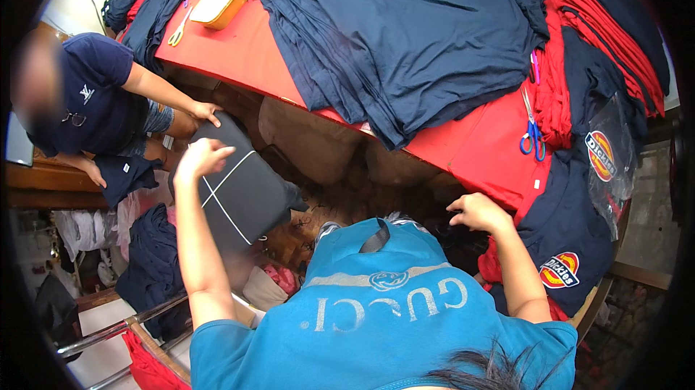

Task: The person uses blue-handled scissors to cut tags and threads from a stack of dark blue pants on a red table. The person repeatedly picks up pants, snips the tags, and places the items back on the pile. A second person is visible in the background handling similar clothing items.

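Observation:
My left hand (pixel 205 157) is raised over a black bundle (pixel 242 202) tied crosswise with white string. Its fingers are loosely bent and hold nothing that I can see; whether they touch the bundle I cannot tell. A co-worker's hand (pixel 206 113) rests on the bundle's far edge, while the co-worker's other hand (pixel 93 173) grips a dark folded cloth (pixel 127 175). Off to the right, my right hand (pixel 479 212) hovers by the front edge of the red-covered table (pixel 470 147), fingers apart and nothing in them.
Dark blue garments (pixel 413 35) lie spread across the table. Blue-handled scissors (pixel 533 136), yellow-handled scissors (pixel 178 31) and a yellow box (pixel 221 2) are on it too. Red and navy garment stacks (pixel 608 28) rise at the right. A metal rail (pixel 108 332) runs at lower left.

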Motion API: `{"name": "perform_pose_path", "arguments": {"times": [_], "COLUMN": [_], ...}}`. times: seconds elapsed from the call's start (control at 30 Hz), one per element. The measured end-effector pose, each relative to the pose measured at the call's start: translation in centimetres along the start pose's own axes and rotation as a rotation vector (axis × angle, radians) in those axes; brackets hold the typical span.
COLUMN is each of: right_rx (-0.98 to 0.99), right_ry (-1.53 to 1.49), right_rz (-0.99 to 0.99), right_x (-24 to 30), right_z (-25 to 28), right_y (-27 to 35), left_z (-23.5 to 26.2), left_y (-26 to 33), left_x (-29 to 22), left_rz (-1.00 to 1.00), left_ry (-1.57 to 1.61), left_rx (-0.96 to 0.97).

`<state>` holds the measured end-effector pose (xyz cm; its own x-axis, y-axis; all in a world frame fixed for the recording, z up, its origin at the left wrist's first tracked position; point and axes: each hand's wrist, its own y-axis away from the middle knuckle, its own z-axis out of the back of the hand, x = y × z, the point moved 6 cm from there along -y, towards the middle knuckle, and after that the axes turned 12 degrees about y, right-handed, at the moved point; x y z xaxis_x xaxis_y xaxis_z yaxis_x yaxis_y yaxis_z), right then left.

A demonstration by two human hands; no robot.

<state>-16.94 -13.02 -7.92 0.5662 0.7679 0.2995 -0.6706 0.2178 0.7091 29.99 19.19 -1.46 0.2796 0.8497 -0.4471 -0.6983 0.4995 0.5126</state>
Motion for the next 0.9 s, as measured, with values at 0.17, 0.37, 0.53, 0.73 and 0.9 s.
{"name": "perform_pose_path", "arguments": {"times": [0.17,0.37,0.53,0.73,0.9], "right_rx": [-0.893,-1.162,-1.137,-1.078,-1.094], "right_ry": [-0.219,0.24,0.173,0.194,-0.028], "right_rz": [-0.245,-0.658,-0.581,-0.659,-0.612], "right_x": [-9.1,-16.3,-17.3,-16.5,-18.1], "right_z": [8.6,9.2,9.0,10.9,10.7], "right_y": [3.5,3.0,2.6,3.5,3.7], "left_z": [-11.0,-19.8,-17.9,-15.9,-15.8], "left_y": [0.7,-2.3,-3.2,-3.8,-4.2], "left_x": [-13.4,-23.6,-26.3,-26.7,-27.5], "left_rz": [-0.49,-0.443,-0.462,-0.502,-0.484], "left_ry": [0.473,1.017,0.634,0.404,0.526], "left_rx": [0.097,-0.174,-0.499,-0.537,-0.517]}}
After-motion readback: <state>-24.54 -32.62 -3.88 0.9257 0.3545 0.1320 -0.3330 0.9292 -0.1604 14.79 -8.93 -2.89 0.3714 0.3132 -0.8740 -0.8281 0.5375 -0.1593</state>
